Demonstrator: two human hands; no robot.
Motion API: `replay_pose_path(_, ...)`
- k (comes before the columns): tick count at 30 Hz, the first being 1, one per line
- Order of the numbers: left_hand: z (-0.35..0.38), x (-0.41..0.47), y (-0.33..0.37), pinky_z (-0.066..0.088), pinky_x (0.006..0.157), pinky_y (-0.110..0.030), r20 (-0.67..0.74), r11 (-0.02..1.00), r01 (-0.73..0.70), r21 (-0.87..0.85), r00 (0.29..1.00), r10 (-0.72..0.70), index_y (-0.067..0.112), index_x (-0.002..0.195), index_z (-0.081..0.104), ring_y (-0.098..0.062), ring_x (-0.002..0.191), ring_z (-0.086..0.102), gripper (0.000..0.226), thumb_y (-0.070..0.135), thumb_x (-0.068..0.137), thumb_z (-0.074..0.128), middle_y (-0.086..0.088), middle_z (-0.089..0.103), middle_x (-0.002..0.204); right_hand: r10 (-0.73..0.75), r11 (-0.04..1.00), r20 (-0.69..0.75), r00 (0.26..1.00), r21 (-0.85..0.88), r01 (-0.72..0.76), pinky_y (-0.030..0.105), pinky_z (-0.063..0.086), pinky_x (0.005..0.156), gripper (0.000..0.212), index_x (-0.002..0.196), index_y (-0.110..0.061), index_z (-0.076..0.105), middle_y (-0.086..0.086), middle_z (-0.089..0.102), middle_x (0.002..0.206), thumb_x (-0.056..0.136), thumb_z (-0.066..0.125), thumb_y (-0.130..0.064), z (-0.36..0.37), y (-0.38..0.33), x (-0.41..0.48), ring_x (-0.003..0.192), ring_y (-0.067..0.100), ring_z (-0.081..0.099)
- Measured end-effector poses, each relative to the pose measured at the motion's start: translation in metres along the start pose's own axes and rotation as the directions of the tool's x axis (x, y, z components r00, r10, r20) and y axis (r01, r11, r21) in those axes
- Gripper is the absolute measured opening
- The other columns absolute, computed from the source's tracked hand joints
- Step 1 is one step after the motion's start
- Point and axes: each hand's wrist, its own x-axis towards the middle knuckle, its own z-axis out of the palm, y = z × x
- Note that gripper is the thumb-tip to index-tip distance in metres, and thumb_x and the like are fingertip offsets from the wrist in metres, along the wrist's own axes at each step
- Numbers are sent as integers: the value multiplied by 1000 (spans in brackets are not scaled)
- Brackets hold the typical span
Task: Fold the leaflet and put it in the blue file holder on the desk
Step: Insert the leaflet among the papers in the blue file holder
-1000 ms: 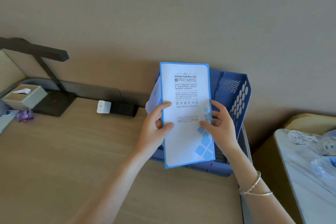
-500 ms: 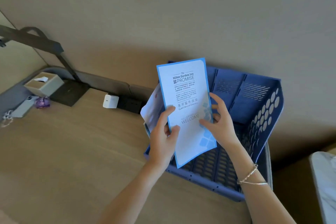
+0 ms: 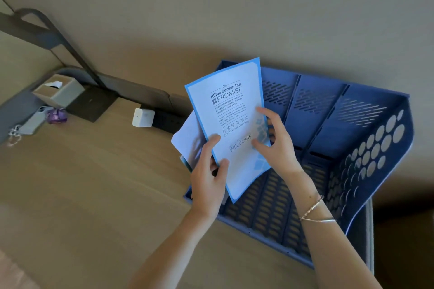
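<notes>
The leaflet (image 3: 231, 110) is white with a blue border and printed text, folded, tilted and held upright over the left end of the blue file holder (image 3: 380, 162). A loose inner flap sticks out on its left side. My left hand (image 3: 207, 176) grips the leaflet's lower left edge, thumb on the front. My right hand (image 3: 273, 141) pinches its right edge with spread fingers. The perforated holder lies on the wooden desk (image 3: 94, 195) against the wall, with divided slots at the back.
A white charger (image 3: 142, 117) plugged into a black power strip sits left of the holder. Farther left are a desk lamp base (image 3: 92, 105), a tissue box (image 3: 57, 90), a phone and a purple item (image 3: 56, 116). The desk edge drops off right of the holder.
The view has swung right and closer, showing more of the holder. The leaflet has tilted further and come lower over the holder's left end, still held in both hands.
</notes>
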Motion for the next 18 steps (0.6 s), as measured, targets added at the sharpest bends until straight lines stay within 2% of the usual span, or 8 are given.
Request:
replay_pose_path(2,0,-2,-4,56,87,-39,10,1000,-3,31,1000,3,27,131,48,-17,103,65,52,-4,90,58,6,50,134,-3,999,33,999,-38,4,43,45,107,80,138,-40,45,-14,52,133,79,67,9,5,4,4,123,14,51)
replay_pose_path(6,-1,-12,-10,56,85,-31,44,994,-17,104,999,12,35,131,45,-20,84,65,61,-8,89,55,32,49,121,14,998,96,995,-63,-8,43,42,110,80,138,-42,44,-10,51,138,80,66,9,13,13,13,127,12,49)
replay_pose_path(10,-1,-19,-20,56,88,-41,60,983,17,184,998,-28,37,134,41,-18,87,65,60,-5,92,54,6,63,103,22,998,160,987,-55,-13,44,43,110,81,137,-43,44,-13,53,136,80,65,10,19,20,18,125,11,52)
replay_pose_path(12,-1,-21,-23,53,94,-44,69,977,23,210,997,-38,39,134,40,-31,104,64,59,-2,93,53,-10,66,113,32,998,177,984,-59,-22,42,43,110,81,137,-43,44,-19,52,133,80,65,10,22,23,17,123,9,52)
replay_pose_path(13,-1,-22,-24,53,95,-44,81,974,18,225,996,-37,40,134,39,-34,106,64,59,0,94,53,-12,65,118,40,998,185,982,-61,-29,42,43,110,81,137,-44,44,-21,52,132,80,66,10,23,25,17,122,9,52)
replay_pose_path(15,-1,-24,-25,53,94,-41,94,967,16,254,995,-41,37,136,39,-23,105,66,56,3,94,54,8,64,122,44,998,194,980,-58,-33,41,44,109,81,137,-45,44,-19,52,133,80,66,9,25,27,17,122,9,53)
replay_pose_path(17,-1,-24,-28,55,91,-37,78,962,12,272,996,-35,29,137,42,-6,100,64,52,2,94,55,34,56,114,45,998,201,978,-49,-36,39,46,107,81,136,-45,44,-16,54,131,80,67,8,25,27,18,119,10,54)
replay_pose_path(18,0,-24,-29,55,90,-36,72,960,8,279,997,-30,26,137,44,-2,98,63,51,2,94,55,40,52,111,44,998,202,978,-43,-36,38,46,107,81,136,-45,45,-15,54,129,79,68,8,24,27,19,117,9,55)
